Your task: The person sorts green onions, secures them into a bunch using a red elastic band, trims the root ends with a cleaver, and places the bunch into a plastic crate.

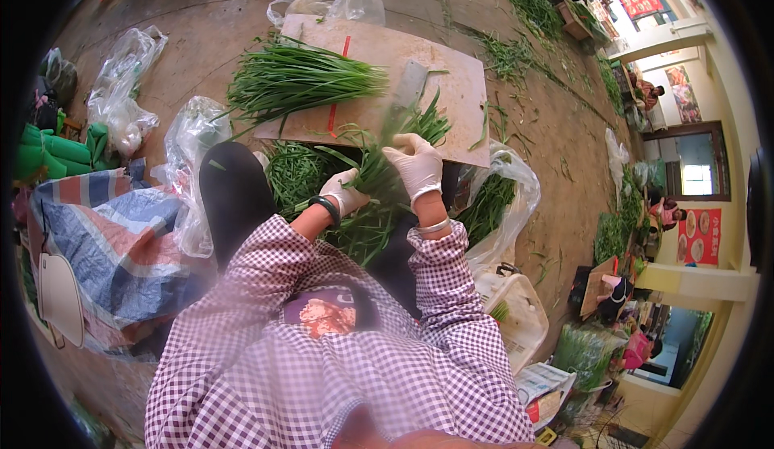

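Note:
My left hand (347, 193), in a white glove, closes around the lower part of a loose bunch of garlic chives (374, 173) above my lap. My right hand (416, 167), also gloved, is closed at the upper right of the same bunch, its fingers pinching the leaves. Behind them a pale board (451, 98) carries a large bundle of chives (306, 78) with straight, aligned stalks. A red strip (332, 118) lies across the board under the bundle. A broad flat metal blade (409, 82) rests on the board; its handle is hidden. Loose chives (298, 176) heap between my knees.
Clear plastic bags (193, 175) lie at left beside a striped woven sack (121, 231). A white plastic basket (516, 324) stands by my right side. Cut leaves (516, 58) litter the floor. Several people sit among greens along the right wall; one wears pink (637, 348).

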The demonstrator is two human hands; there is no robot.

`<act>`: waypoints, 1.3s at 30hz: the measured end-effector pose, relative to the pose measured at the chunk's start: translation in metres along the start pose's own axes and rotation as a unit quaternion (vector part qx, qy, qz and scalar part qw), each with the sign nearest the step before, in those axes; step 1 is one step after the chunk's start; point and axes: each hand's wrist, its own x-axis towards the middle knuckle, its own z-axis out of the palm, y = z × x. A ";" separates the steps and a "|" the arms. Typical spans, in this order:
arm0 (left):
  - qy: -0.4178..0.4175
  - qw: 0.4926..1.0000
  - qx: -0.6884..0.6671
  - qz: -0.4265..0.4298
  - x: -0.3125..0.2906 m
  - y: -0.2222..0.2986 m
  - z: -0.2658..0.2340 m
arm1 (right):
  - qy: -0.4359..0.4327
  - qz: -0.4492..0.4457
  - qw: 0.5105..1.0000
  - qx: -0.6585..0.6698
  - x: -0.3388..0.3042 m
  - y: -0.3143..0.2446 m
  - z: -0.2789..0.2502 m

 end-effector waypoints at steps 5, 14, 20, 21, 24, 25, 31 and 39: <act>0.069 0.805 0.571 0.146 0.045 0.016 -0.083 | 0.001 -0.059 0.998 0.026 0.009 0.001 0.020; 0.185 0.578 0.761 0.228 -0.052 0.017 0.067 | 0.039 -0.086 0.984 0.148 -0.004 0.032 0.005; 0.239 0.479 0.796 0.283 -0.065 0.030 0.061 | -0.081 -0.028 0.980 -0.182 0.002 0.032 -0.055; 0.236 0.473 0.799 0.286 -0.063 0.030 0.061 | -0.080 -0.026 0.973 -0.216 0.002 0.029 -0.065; 0.231 0.464 0.806 0.284 -0.065 0.026 0.072 | -0.153 -0.069 0.961 -0.221 -0.005 0.022 -0.072; 0.227 0.454 0.817 0.273 -0.065 0.027 0.067 | -0.162 -0.070 0.950 -0.256 -0.007 0.000 -0.068; 0.209 0.423 0.845 0.252 -0.058 0.024 0.056 | -0.037 -0.215 0.960 -0.173 0.014 -0.013 -0.033; 0.205 0.408 0.846 0.275 -0.056 0.020 0.056 | -0.018 -0.313 0.925 -0.216 0.039 -0.020 -0.025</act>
